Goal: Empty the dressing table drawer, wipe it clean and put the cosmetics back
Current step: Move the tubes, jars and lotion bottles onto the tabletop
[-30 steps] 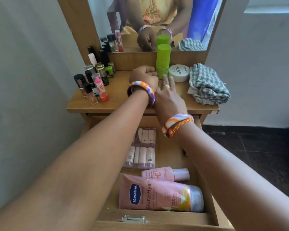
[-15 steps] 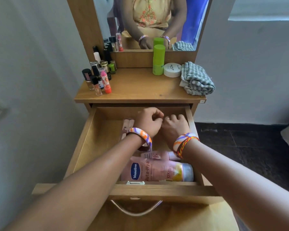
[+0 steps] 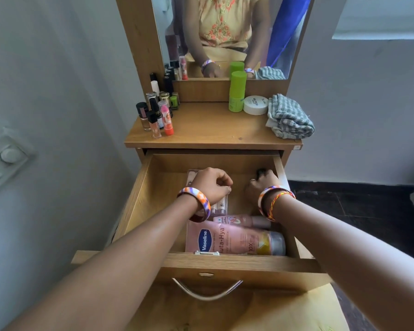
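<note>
The wooden drawer point(image 3: 225, 262) stands pulled out below the tabletop. Inside lie a pink Vaseline tube point(image 3: 227, 240) at the front, a small pink bottle point(image 3: 243, 220) behind it, and a clear pack of lipsticks point(image 3: 219, 206) further back. My left hand point(image 3: 210, 185) is curled over that pack, fingertips pinching its right edge. My right hand point(image 3: 263, 185) reaches into the back right corner, fingers curled round a small dark item point(image 3: 261, 172) that is mostly hidden.
On the tabletop point(image 3: 208, 130) stand a cluster of small bottles point(image 3: 158, 113) at the left, a green bottle point(image 3: 237, 91), a white jar point(image 3: 255, 105) and a folded checked cloth point(image 3: 289, 120) at the right. A mirror rises behind. A wall is close on the left.
Both hands left the tabletop beside the green bottle and came down into the drawer. The right hand then moved to the back right corner; the left settled on the clear pack.
</note>
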Motion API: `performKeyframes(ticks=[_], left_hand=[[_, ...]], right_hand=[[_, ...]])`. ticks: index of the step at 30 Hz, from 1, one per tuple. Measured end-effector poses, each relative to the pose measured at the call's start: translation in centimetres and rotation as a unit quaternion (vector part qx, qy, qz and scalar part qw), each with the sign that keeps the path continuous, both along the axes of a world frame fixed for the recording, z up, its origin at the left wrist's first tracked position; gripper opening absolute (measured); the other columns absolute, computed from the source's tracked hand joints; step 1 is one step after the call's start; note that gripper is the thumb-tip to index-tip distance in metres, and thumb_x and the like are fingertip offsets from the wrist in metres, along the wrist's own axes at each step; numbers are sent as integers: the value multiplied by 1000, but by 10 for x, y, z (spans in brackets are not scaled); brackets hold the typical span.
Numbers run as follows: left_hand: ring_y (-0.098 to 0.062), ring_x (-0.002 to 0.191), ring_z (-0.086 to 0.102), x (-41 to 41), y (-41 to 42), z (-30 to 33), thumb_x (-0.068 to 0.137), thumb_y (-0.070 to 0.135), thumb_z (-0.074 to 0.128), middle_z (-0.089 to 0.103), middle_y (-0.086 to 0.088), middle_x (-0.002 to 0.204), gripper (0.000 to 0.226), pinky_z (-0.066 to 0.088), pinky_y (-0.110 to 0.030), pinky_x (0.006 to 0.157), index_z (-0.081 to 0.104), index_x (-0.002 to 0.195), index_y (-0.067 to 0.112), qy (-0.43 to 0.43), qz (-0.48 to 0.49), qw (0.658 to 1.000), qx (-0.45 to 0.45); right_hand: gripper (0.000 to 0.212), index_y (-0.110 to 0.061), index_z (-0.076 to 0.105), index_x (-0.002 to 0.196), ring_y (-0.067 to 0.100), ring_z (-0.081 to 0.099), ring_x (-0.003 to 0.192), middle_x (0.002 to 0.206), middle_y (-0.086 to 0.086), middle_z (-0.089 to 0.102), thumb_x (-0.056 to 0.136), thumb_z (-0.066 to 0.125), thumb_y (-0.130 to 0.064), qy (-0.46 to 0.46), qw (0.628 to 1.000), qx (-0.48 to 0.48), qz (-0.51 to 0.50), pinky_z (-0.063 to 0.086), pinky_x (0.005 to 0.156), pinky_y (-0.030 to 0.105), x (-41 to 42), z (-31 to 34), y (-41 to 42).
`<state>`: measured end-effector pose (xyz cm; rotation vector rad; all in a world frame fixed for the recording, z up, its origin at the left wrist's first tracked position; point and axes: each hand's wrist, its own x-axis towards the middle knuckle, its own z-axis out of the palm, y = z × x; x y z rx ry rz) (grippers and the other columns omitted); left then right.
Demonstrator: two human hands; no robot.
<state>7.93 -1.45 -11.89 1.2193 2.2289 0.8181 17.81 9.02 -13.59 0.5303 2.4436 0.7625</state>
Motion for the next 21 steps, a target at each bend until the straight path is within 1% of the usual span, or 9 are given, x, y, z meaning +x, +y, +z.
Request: performKeyframes(ticks=[3,5,8,9,12,14,17,19,21], left_hand=[[-14,91,64,-7,0,3,79,8,69,68,1,91,17,50,-31,93,70,96,13,24,8,1000,11],[-12,87,62,-9,1,11,76,3,70,70,-3,98,27,53,-30,89,69,102,12,14,-2,999,36],[-13,90,59,-9,5,28,67,4,79,65,0,103,55,50,-21,76,61,118,13,-20,-43,996,76],[-14,90,59,-9,8,34,66,6,80,65,1,101,56,49,-22,76,61,118,14,-13,-40,995,93],[-14,86,62,-11,19,51,69,5,77,71,-3,96,38,50,-24,78,69,105,13,14,13,986,166],[-16,87,67,-16,27,60,68,2,77,73,-5,95,37,55,-32,83,70,103,12,-23,41,975,216],[-20,88,68,-27,45,70,68,5,78,71,-4,90,27,56,-42,83,68,92,14,-58,73,962,255],[-23,89,67,-32,60,72,70,8,78,69,-4,90,26,56,-44,82,62,88,18,-52,101,960,256],[-24,90,67,-34,75,71,71,9,78,70,-6,94,25,56,-41,83,63,90,15,-41,114,961,248]], right_hand=[[35,-6,45,129,31,59,113,126,13,55,99,27,-8,119,990,-75,18,44,85,35,1,9,-13],[33,-8,47,126,34,59,113,126,13,54,100,29,-17,233,958,-166,-35,46,85,38,-2,30,-19],[30,-10,58,112,35,61,103,116,17,61,95,40,-29,385,868,-277,-147,48,80,37,-11,68,-16],[28,-10,60,106,34,62,97,110,18,63,93,43,-29,430,838,-295,-162,48,78,35,-14,78,-13],[25,-8,62,101,29,58,89,97,14,62,87,54,-26,530,772,-315,-153,44,74,29,-26,102,-2],[28,-8,61,103,27,58,84,90,8,59,86,58,-31,590,718,-341,-141,44,71,28,-33,113,5],[40,-6,59,107,29,67,76,91,12,68,89,54,-41,675,582,-413,-187,57,70,43,-39,114,17],[38,-3,57,109,30,68,72,87,10,66,95,47,-37,701,510,-437,-238,56,70,48,-40,104,24],[24,-9,60,99,29,69,78,86,10,66,95,47,-29,717,495,-410,-269,55,78,45,-39,89,27]])
